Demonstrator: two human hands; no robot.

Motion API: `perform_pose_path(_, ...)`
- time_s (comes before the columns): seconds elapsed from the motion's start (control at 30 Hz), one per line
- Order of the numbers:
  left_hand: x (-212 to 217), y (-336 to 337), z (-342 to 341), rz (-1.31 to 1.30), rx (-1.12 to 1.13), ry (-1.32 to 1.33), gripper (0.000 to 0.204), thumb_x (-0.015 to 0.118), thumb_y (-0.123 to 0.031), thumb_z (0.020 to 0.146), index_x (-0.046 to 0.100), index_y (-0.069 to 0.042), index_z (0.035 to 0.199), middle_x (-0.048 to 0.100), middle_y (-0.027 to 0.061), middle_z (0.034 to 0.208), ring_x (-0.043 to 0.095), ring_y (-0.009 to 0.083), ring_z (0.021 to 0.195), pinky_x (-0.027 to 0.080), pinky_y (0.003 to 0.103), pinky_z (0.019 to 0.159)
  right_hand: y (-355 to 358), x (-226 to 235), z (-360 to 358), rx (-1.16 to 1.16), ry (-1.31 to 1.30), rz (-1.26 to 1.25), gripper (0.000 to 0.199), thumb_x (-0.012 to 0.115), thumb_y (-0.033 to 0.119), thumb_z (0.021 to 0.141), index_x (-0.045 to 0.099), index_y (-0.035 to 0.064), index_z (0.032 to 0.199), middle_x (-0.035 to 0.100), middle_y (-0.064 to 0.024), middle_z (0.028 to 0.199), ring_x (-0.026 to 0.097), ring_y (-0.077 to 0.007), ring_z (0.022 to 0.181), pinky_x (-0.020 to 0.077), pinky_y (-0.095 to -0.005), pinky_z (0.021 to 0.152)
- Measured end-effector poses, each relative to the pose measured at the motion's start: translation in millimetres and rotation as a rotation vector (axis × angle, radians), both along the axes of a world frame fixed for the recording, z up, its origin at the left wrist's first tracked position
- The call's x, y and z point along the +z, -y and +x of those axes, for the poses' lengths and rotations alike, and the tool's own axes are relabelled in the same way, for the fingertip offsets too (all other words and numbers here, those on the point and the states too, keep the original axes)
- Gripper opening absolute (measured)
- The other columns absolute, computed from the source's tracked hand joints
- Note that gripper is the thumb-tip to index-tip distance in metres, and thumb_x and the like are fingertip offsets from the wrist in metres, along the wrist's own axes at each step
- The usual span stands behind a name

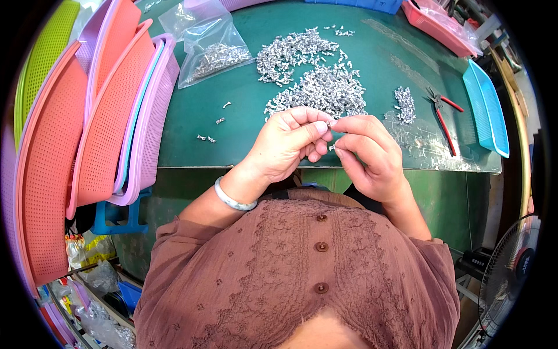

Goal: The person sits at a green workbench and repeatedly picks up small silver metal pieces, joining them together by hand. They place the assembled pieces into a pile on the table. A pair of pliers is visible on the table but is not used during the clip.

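Observation:
Both my hands meet over the near edge of the green table, in front of a large pile of small silvery metal parts (325, 90). My left hand (293, 139), with a bangle on its wrist, pinches a small metal part (331, 123) between thumb and forefinger. Touching that same spot are the fingertips of my right hand (369, 148), its fingers curled. A second small part (332, 148) shows by the right thumb. The exact shape of the pinched part is mostly hidden by the fingers.
Stacked pink, purple and green perforated baskets (113, 110) stand at the left. A clear bag of parts (212, 55) lies behind. Rightward are a small heap (404, 105), red-handled pliers (444, 119), a blue tray (485, 107) and a fan (511, 273). Loose parts (206, 139) lie left.

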State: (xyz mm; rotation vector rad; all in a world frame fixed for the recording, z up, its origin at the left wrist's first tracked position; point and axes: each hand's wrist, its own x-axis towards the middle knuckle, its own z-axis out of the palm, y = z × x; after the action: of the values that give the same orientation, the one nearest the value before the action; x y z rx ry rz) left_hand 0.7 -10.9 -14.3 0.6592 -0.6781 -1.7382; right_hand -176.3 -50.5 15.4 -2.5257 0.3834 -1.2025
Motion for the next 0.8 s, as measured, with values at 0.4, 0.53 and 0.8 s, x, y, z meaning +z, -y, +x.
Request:
perform_pose_path(0.4,2.2,-0.6,-1.0,0.011,0.036,0.024,0.014,0.058,-0.006,0.086,0.059,0.002,0.098,0.063,0.0056,0.079,0.059,0.0097,0.063,0.047,0.020,0.052,0.9,-1.7,-1.3,0.007,-0.002,0.007,0.018,0.064,-0.006,0.064,0.056,-0.0004,0.078,0.059,-0.0133,0.095,0.058,-0.0288,0.078,0.0471,-0.0353,0.067)
perform_pose_path(0.53,2.3,-0.9,-2.3,0.006,0.059,0.064,0.013,0.058,-0.006,0.086,0.060,0.001,0.097,0.063,0.0049,0.078,0.059,0.0092,0.062,0.047,0.020,0.052,0.8,-1.7,-1.4,0.005,-0.001,0.008,0.018,0.064,-0.006,0.063,0.055,-0.0003,0.078,0.059,-0.0132,0.095,0.058,-0.0288,0.078,0.0471,-0.0350,0.067)
perform_pose_path(0.8,2.4,-3.4,-6.9,-0.041,0.131,0.148,0.011,0.058,-0.005,0.086,0.059,0.000,0.096,0.062,0.0040,0.078,0.057,0.0082,0.062,0.046,0.020,0.052,0.2,-2.3,-2.6,-0.001,-0.001,0.016,0.017,0.064,-0.006,0.064,0.055,-0.0003,0.078,0.059,-0.0134,0.096,0.058,-0.0287,0.079,0.0476,-0.0347,0.067)
